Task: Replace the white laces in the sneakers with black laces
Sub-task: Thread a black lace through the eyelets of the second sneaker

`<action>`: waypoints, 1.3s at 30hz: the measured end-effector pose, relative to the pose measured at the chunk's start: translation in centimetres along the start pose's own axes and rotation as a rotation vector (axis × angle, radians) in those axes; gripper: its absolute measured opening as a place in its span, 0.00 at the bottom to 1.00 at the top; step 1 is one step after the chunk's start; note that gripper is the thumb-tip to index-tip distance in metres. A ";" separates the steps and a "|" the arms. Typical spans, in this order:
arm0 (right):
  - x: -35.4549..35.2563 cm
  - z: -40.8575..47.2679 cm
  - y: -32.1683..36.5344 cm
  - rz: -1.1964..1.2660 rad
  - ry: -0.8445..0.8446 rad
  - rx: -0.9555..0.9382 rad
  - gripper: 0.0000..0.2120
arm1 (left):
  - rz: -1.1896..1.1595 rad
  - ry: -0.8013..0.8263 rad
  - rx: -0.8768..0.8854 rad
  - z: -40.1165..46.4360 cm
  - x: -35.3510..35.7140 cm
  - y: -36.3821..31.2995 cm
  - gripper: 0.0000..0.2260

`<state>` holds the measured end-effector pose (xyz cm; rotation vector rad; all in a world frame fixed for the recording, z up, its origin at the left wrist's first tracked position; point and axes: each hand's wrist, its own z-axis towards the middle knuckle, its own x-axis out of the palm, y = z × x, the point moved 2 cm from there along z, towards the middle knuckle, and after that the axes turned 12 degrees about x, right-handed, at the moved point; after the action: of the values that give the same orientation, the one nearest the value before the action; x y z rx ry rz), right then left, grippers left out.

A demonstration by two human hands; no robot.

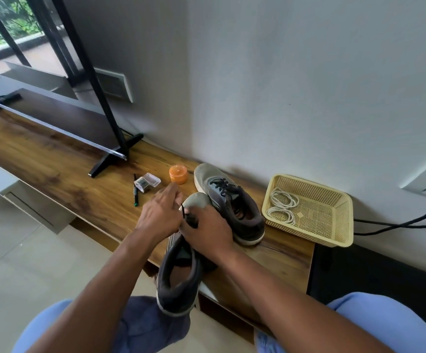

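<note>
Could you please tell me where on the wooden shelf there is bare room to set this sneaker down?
Bare wood lies left of the green-tipped pen, before the black TV stand foot. Crowded: between orange jar, laced grey sneaker and yellow basket.

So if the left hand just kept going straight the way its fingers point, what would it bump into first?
Most likely the orange jar. The left hand points up and away across the wooden shelf, fingertips aimed toward that jar, with only bare wood between. Depth is unclear; it might pass over the lid.
</note>
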<state>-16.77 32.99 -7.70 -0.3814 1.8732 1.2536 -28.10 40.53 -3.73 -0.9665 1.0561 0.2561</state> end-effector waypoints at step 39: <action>0.5 -0.3 1.2 -0.098 -0.040 -0.063 0.13 | -0.883 -0.268 0.114 1.8 -7.5 -3.8 0.08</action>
<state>-17.95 33.38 -7.27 -0.4733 1.7636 1.2473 -28.52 41.56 4.77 -1.1653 0.3283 -0.3912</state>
